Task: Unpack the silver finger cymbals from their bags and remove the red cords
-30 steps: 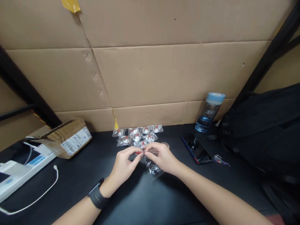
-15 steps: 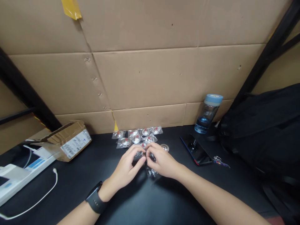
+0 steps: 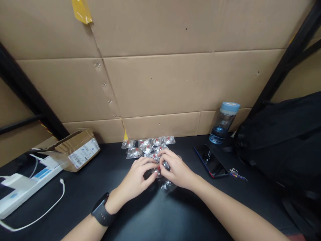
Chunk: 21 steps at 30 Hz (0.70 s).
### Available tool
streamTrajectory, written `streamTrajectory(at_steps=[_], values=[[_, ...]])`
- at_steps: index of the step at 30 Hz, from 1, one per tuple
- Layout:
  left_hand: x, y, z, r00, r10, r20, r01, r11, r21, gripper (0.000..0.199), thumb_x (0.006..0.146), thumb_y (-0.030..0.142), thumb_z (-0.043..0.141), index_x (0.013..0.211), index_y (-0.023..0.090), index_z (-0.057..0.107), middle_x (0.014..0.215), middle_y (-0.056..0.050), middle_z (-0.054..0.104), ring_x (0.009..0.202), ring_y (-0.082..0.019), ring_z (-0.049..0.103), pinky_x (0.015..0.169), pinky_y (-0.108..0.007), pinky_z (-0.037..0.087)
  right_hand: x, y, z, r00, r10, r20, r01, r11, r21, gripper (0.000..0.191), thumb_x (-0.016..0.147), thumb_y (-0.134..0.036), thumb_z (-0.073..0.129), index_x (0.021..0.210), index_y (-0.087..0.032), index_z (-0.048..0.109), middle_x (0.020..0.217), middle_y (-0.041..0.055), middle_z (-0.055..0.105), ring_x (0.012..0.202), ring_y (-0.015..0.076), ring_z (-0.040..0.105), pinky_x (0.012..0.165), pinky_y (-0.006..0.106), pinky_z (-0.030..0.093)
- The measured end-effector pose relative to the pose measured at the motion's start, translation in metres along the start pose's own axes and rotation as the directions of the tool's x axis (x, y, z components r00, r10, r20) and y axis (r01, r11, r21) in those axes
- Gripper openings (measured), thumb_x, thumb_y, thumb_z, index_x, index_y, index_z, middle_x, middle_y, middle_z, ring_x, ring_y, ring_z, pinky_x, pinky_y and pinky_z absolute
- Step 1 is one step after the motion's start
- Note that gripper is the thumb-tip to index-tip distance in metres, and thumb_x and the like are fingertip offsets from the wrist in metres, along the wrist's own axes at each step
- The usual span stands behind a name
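A round metal disc point(image 3: 155, 172) with a red mark shows between my hands, low over the dark tabletop. My left hand point(image 3: 140, 173) holds its left edge between thumb and fingers. The curled fingers of my right hand point(image 3: 175, 169) pinch at its right side, by the red mark. Beneath the right hand sits a crumpled clear plastic bag point(image 3: 167, 184). Just beyond my fingertips, several bagged metal discs point(image 3: 147, 148) with red marks are grouped in rows. Another disc is mostly hidden behind the right hand.
An open cardboard box point(image 3: 84, 152) stands at left, beside a white power strip point(image 3: 37, 182) and white cable point(image 3: 50, 210). To the right are a phone point(image 3: 210, 161), keys point(image 3: 234, 172), a blue-lidded bottle point(image 3: 224, 123) and a black backpack point(image 3: 281, 140). A cardboard wall point(image 3: 155, 90) closes the back.
The disc between my hands shows more of its face now, with its red mark visible. My fingertips have shifted slightly around it. The whole view has moved a little.
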State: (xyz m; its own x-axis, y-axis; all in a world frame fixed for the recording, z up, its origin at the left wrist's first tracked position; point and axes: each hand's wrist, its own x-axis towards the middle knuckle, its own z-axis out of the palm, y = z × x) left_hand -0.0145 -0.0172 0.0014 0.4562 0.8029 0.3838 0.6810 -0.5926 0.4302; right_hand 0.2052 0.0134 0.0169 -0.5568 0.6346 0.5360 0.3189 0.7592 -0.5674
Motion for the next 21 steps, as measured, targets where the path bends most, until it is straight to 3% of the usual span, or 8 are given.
streamTrajectory(at_steps=[6, 11, 16, 21], values=[[0.0, 0.001, -0.003, 0.999, 0.05, -0.006, -0.05, 0.997, 0.066, 0.023, 0.099, 0.032, 0.059, 0.118, 0.03, 0.07, 0.123, -0.005, 0.07, 0.119, -0.026, 0.06, 0.104, -0.044, 0.044, 0.0, 0.001, -0.004, 0.999, 0.011, 0.03, -0.01, 0.999, -0.033, 0.008, 0.091, -0.015, 0.059, 0.087, -0.021, 0.056, 0.118, 0.0064, 0.061, 0.109, 0.0188, 0.062, 0.094, 0.031, 0.049], [0.0, -0.012, -0.026, 0.999, 0.034, 0.001, -0.034, 0.995, 0.098, 0.022, 0.099, 0.037, 0.058, 0.115, 0.025, 0.066, 0.112, -0.008, 0.071, 0.105, -0.026, 0.064, 0.096, -0.04, 0.047, 0.001, 0.002, -0.015, 0.984, 0.046, 0.175, -0.025, 0.993, -0.116, 0.008, 0.085, -0.013, 0.063, 0.083, -0.02, 0.06, 0.112, 0.0066, 0.064, 0.107, 0.0212, 0.062, 0.095, 0.033, 0.049], [-0.008, -0.051, -0.048, 0.972, -0.073, 0.223, 0.046, 0.992, 0.121, 0.022, 0.081, 0.034, 0.077, 0.099, 0.024, 0.07, 0.099, -0.005, 0.07, 0.09, -0.023, 0.065, 0.083, -0.032, 0.048, 0.001, 0.008, -0.022, 0.936, 0.124, 0.329, -0.062, 0.98, -0.191, 0.012, 0.075, -0.009, 0.066, 0.075, -0.019, 0.06, 0.105, 0.005, 0.066, 0.091, 0.0186, 0.064, 0.083, 0.028, 0.051], [-0.011, -0.069, -0.047, 0.938, -0.146, 0.316, 0.128, 0.989, 0.077, 0.012, 0.085, 0.025, 0.07, 0.098, 0.023, 0.069, 0.094, -0.002, 0.068, 0.086, -0.02, 0.064, 0.078, -0.027, 0.047, 0.002, 0.017, -0.029, 0.938, 0.121, 0.325, -0.047, 0.973, -0.227, 0.006, 0.088, -0.019, 0.064, 0.083, -0.019, 0.064, 0.096, 0.0045, 0.066, 0.092, 0.0195, 0.063, 0.086, 0.03, 0.05]])
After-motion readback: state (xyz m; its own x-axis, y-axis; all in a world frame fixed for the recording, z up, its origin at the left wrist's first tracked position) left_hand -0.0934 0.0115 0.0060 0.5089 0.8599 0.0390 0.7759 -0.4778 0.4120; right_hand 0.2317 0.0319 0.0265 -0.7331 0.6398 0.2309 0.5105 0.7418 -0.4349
